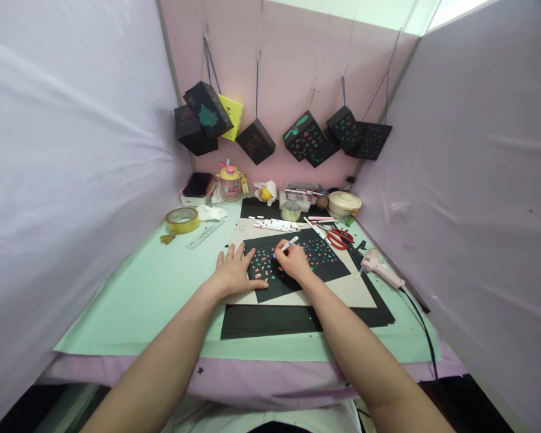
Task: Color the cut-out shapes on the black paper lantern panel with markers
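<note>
A sheet of black paper (pixel 277 292), covered in small coloured shapes, lies slightly turned on a pale board (pixel 342 296). My left hand (pixel 234 273) is spread flat with its fingers apart, the thumb and fingertips resting on the sheet's left edge. In my right hand (pixel 295 263) a white marker (pixel 290 243) is pinched, its tip hidden by the fingers and close to the paper's middle. Several more white markers (pixel 275 225) lie just beyond the sheet. More black paper (pixel 275 325) shows beneath the board.
Red-handled scissors (pixel 340 239) and a pink glue gun (pixel 383 269) with a cord lie at right. Yellow tape (pixel 182 221) and a clear ruler (pixel 206 234) are at left. A drink cup (pixel 229 183) and a lidded bowl (pixel 344 203) stand behind. Black paper boxes (pixel 255 142) hang above.
</note>
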Tool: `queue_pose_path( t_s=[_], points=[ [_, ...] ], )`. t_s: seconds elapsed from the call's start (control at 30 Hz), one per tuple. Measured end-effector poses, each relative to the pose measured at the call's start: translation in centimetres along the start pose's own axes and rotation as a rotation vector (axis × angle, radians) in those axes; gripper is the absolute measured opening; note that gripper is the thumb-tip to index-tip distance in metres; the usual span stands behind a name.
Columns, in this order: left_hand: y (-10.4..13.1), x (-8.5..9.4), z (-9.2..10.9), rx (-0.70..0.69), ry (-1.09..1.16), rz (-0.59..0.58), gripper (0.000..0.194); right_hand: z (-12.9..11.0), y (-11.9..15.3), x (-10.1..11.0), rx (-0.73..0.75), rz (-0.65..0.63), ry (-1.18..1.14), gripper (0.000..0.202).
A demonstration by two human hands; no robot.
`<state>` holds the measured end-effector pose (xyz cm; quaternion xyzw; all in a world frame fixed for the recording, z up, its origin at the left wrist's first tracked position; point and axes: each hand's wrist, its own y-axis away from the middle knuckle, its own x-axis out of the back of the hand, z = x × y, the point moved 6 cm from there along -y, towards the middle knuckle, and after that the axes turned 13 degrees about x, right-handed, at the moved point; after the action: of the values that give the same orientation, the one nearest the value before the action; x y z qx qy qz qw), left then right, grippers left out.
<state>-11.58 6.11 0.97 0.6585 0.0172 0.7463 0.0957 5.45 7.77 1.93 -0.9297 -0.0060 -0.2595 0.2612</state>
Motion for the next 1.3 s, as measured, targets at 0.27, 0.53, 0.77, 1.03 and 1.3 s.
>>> queue_pose_path(
  t_s=[0.27, 0.53, 0.77, 1.03, 1.3],
  points=[
    [0.14, 0.15, 0.03, 0.0, -0.002, -0.008, 0.116, -0.19, -0.04, 0.11, 0.016, -0.006, 0.013, 0.015],
    [0.01, 0.04, -0.03, 0.002, 0.004, -0.003, 0.116, -0.31, -0.15, 0.17, 0.042, -0.024, 0.068, 0.015],
    [-0.01, -0.01, -0.1, 0.001, 0.008, -0.004, 0.116, -0.12, -0.04, -0.01, 0.031, -0.014, 0.032, 0.015],
    [-0.04, -0.07, -0.12, 0.001, 0.01, -0.006, 0.115, -0.15, -0.1, 0.06, 0.04, -0.01, 0.05, 0.016],
    [-0.04, -0.02, -0.05, 0.007, 0.004, -0.005, 0.115, -0.2, -0.14, 0.14, 0.046, -0.012, 0.061, 0.016]
  ],
)
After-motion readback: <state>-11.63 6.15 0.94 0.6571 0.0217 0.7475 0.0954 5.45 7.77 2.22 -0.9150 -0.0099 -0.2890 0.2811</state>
